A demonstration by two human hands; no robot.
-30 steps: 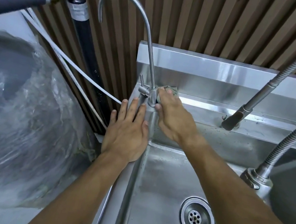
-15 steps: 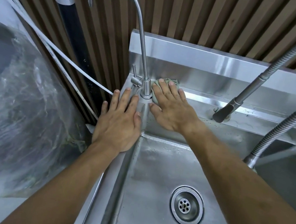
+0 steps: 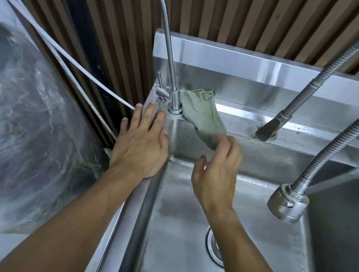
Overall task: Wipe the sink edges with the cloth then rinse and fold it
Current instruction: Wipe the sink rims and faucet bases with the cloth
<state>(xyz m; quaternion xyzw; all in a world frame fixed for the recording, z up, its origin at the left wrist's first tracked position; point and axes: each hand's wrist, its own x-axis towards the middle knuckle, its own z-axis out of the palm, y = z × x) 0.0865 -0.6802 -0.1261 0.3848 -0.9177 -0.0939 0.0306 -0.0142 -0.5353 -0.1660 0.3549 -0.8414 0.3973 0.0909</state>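
A grey-green cloth [image 3: 200, 113] lies on the back ledge of the steel sink [image 3: 149, 201], just right of the thin gooseneck tap [image 3: 175, 99]. Its lower end hangs over the ledge into the basin. My right hand [image 3: 217, 171] is over the basin's back left corner and pinches that hanging end with its fingertips; the hand is blurred. My left hand [image 3: 142, 144] rests flat on the sink's left edge, fingers straight and pointing at the tap's base.
A hose sprayer head [image 3: 287, 203] hangs over the basin at the right, and a second spout [image 3: 268, 130] points down at the back ledge. The drain [image 3: 213, 245] sits partly behind my right forearm. A plastic-wrapped bulk [image 3: 24, 124] and white tubing [image 3: 79, 67] stand left of the sink.
My right hand has lifted off the cloth on the back ledge and drawn back toward me, now pinching its lower end. The cloth is stretched over the ledge. My left hand has stayed put.
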